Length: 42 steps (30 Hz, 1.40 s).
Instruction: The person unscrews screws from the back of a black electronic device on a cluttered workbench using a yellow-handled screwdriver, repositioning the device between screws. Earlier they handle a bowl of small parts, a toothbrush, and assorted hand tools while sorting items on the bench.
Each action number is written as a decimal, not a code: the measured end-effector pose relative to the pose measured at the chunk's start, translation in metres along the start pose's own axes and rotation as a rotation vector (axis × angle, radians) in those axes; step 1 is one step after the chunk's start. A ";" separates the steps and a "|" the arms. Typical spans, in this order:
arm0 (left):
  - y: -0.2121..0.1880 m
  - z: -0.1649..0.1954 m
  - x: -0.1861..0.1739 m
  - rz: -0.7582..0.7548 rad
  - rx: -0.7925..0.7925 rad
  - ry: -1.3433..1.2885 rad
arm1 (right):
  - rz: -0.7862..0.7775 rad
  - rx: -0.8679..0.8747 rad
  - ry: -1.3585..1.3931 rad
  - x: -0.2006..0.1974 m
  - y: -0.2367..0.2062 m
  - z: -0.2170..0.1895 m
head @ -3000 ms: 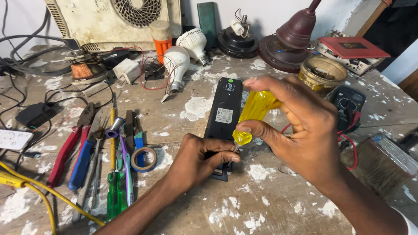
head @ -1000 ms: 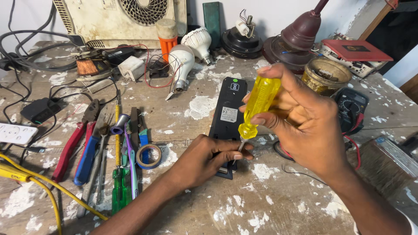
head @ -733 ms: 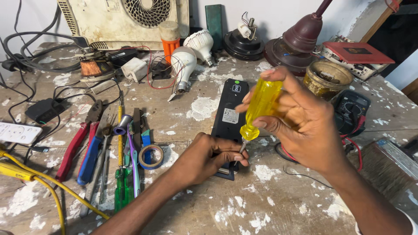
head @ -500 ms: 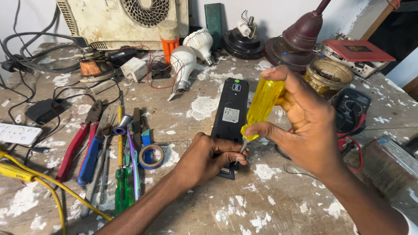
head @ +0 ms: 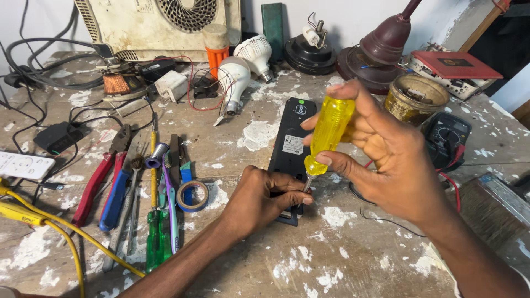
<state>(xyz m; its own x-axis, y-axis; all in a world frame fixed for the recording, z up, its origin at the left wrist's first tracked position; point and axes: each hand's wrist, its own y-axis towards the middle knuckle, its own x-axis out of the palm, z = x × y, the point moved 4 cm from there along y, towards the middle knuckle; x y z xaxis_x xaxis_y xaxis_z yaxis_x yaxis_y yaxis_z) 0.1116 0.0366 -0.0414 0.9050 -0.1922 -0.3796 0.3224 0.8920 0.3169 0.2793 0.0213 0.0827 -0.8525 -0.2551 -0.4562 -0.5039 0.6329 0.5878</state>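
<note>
the black oblong device [head: 291, 144] lies lengthwise at the middle of the paint-flecked bench [head: 342, 259], a small pale rectangular label on its upper back and a tiny square mark near its far end. the left hand [head: 264, 200] curls over its near end, hiding that part, fingertips pinching the screwdriver's thin shaft. the right hand [head: 386, 157] wraps the yellow screwdriver [head: 327, 135] handle, tilted; its tip is hidden. left of them lie pliers [head: 102, 176] and a tape roll [head: 192, 196].
</note>
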 end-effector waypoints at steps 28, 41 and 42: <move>0.002 0.005 0.002 -0.092 0.033 -0.052 | 0.101 -0.231 -0.219 0.012 -0.003 -0.001; -0.001 0.000 0.004 0.068 0.011 -0.048 | 0.239 -0.239 -0.530 0.018 -0.010 -0.003; -0.001 0.000 0.004 0.074 0.003 -0.047 | 0.233 -0.222 -0.520 0.018 -0.010 -0.002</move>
<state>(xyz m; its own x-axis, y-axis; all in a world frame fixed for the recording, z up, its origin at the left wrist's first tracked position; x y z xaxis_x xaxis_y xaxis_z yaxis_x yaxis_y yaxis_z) 0.1147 0.0347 -0.0430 0.9385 -0.1447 -0.3135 0.2545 0.9035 0.3449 0.2689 0.0095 0.0701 -0.7922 0.2975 -0.5328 -0.3774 0.4473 0.8109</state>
